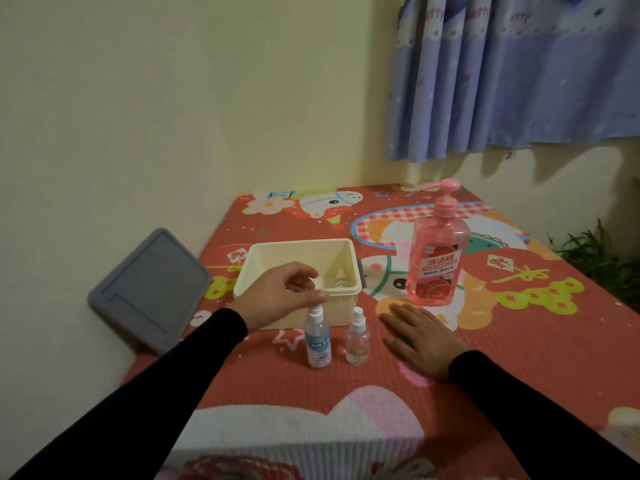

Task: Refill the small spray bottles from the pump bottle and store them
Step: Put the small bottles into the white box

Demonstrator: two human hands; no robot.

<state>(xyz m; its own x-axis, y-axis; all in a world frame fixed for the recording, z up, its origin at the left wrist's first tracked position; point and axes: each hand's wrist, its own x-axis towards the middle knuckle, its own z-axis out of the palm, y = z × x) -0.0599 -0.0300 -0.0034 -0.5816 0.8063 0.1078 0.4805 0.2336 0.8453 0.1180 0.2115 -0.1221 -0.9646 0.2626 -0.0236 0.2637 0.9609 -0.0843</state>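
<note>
Two spray bottles (317, 337) stand seemingly just beneath the left hand (282, 295).

One head-worn wide-angle view, facing forward and down.

It looks from the person's own position over the near edge of the patterned mat (346, 393), close enough that both sleeves enter from the bottom corners. The far wall (173, 98) and the curtain (512, 74) at far right fill the upper half. No second view shares the scene.
</note>
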